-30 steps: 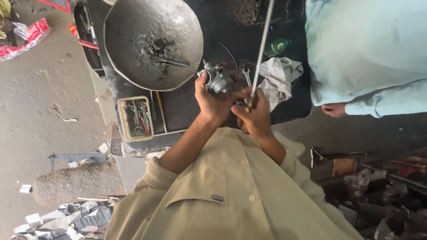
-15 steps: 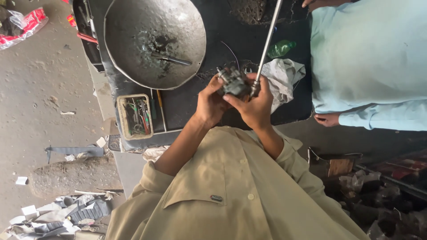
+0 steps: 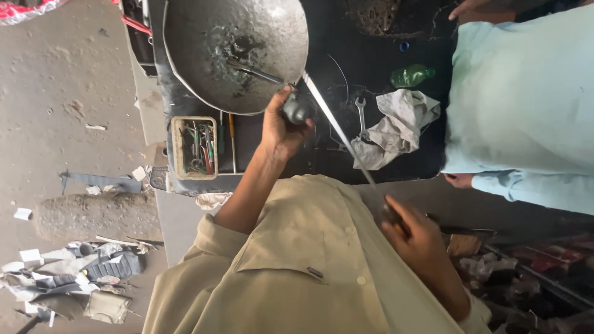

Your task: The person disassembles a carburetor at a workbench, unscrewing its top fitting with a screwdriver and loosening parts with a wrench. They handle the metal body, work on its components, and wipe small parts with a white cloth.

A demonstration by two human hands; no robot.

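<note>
My left hand [image 3: 279, 131] is raised over the black workbench [image 3: 346, 43], shut around a small dark metal part [image 3: 296, 109] close to the rim of a big dented metal bowl [image 3: 235, 49]. My right hand [image 3: 419, 242] is drawn back beside my beige shirt, off the bench's near edge. It grips the lower end of a long thin metal rod [image 3: 337, 128]. The rod slants up to the left and passes just right of the part.
A small tray of hand tools [image 3: 193, 147] sits left of my left arm. A spanner [image 3: 361, 112], a grey rag [image 3: 399, 127] and a green bottle [image 3: 411, 75] lie on the bench. A person in a pale blue shirt [image 3: 520, 105] stands at the right. Scrap litters the floor on the left.
Both hands were together on the part by the rod. My right hand has pulled back toward my body with the rod, and my left hand holds the part alone nearer the bowl.
</note>
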